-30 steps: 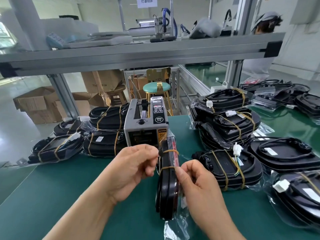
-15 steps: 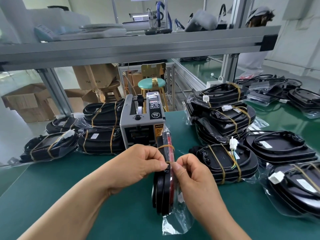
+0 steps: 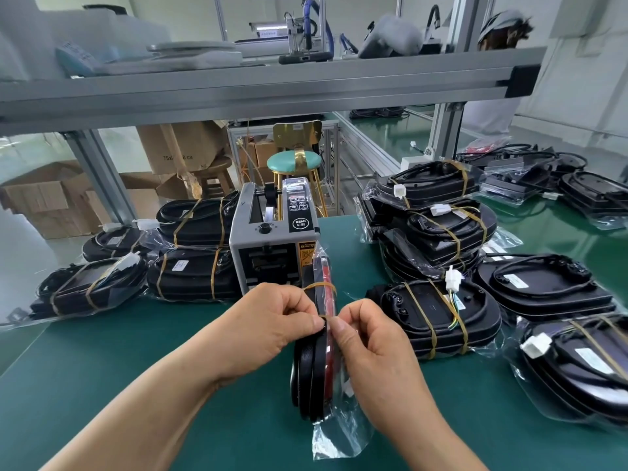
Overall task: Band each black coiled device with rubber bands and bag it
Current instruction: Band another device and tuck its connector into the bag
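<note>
Black device [image 3: 311, 372], edge-up in clear bag [image 3: 339, 436] — banding step: fingers of left hand [image 3: 272, 321] and right hand [image 3: 368, 338] pinch second rubber band [image 3: 325, 315] (first band [image 3: 319, 285] on) — next, likely seat it evenly.

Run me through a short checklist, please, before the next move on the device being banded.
1. Device stands on edge on the mat: ok.
2. Upper rubber band wraps it: ok.
3. Left hand and right hand pinch the lower rubber band: ok.
4. Lower rubber band fully seated: cannot tell.
5. Device fully inside the clear bag: cannot tell.
</note>
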`<act>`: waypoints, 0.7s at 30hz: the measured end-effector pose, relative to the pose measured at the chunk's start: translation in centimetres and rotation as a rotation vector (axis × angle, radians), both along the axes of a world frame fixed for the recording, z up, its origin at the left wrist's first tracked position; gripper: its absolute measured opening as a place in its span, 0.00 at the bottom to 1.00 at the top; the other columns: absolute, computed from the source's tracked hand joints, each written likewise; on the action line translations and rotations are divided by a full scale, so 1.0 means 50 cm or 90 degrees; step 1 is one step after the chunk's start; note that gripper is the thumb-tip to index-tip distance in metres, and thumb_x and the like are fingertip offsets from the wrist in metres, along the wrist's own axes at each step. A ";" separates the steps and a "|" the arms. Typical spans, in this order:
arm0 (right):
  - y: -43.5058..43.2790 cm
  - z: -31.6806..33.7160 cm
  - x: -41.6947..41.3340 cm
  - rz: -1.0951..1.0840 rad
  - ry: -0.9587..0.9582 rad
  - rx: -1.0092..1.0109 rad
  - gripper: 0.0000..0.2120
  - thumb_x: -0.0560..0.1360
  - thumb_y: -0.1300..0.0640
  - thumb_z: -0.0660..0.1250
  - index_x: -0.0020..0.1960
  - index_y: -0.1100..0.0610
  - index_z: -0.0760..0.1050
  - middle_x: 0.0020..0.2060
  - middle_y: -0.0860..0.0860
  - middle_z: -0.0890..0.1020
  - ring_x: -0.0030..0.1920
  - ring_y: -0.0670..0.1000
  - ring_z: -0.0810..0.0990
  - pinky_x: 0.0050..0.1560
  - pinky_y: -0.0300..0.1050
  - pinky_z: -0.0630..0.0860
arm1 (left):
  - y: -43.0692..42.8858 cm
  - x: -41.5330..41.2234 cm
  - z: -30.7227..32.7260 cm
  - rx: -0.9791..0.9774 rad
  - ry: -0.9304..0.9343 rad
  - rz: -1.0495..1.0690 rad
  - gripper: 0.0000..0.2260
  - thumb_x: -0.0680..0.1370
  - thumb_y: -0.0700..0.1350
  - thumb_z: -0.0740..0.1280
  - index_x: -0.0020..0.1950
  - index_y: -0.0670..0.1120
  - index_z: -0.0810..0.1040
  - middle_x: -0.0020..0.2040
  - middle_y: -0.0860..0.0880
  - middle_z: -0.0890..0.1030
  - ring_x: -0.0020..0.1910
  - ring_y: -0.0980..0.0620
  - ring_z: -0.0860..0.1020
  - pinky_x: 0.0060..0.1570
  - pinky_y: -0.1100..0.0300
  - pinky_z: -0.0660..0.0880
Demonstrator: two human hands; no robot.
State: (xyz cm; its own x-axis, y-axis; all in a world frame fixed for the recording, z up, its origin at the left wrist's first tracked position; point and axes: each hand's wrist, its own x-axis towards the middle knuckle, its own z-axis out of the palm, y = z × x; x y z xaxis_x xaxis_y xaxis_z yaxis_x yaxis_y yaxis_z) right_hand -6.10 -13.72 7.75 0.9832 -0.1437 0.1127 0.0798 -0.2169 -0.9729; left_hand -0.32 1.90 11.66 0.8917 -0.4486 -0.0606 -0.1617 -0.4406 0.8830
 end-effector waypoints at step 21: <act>-0.005 -0.006 0.021 -0.012 0.018 -0.052 0.11 0.74 0.55 0.72 0.36 0.53 0.74 0.26 0.49 0.76 0.28 0.42 0.73 0.33 0.34 0.68 | -0.066 -0.010 -0.084 -0.125 -0.041 0.371 0.13 0.68 0.49 0.77 0.43 0.47 0.75 0.30 0.53 0.71 0.28 0.57 0.69 0.34 0.66 0.68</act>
